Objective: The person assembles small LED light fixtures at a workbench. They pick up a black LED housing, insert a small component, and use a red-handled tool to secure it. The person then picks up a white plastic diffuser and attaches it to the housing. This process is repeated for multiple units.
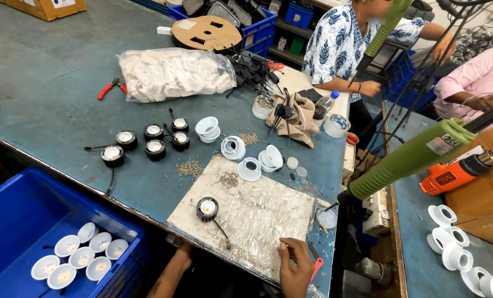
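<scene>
R hand (295, 270) sat at 6 o'clock on the plastic-wrapped board (257, 221), fingers pinched on something small I couldn't identify, w/ red-handled tool (316, 266) just beside; best kept steady, LED module (207, 208) near at 10 o'clock; L hand (181, 255) below counter (48, 94) edge, grip couldn't tell.

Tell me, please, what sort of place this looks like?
Probably a small lamp assembly workshop: black lamp modules and loose screws on the workbench, and a blue crate of finished white downlights.

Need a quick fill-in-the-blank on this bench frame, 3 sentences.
1. The right hand rests on the board's ___ edge.
2. One black lamp module lies on the ___-wrapped board.
3. The finished white lamps sit in a ___ crate.

Missing words: near; plastic; blue
</scene>
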